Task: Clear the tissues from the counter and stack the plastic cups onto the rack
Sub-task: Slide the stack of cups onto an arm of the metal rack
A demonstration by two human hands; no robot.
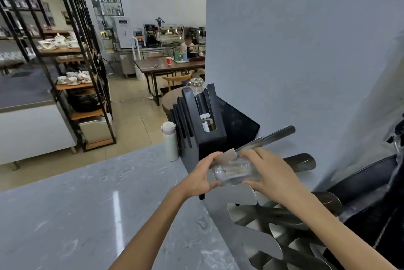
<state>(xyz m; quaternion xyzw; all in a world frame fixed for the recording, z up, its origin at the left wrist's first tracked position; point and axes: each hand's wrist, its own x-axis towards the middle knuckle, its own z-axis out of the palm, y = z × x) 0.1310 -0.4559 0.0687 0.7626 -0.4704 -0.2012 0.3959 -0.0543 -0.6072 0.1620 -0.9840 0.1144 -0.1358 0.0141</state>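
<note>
A stack of clear plastic cups (235,170) lies on its side in an upper slot of the steel cup rack (231,226) at the right of the grey marble counter (87,215). My left hand (202,176) grips the stack's left end. My right hand (270,171) holds its right end, fingers curled over the top. The rack's curved steel troughs run back toward the wall. No tissues show on the counter.
A black slotted holder (203,121) with a small bottle stands behind the rack, a white thermos (170,141) beside it. A grey wall (295,51) rises at right. Across the floor are a black shelf with teacups (74,77) and a café table (172,66).
</note>
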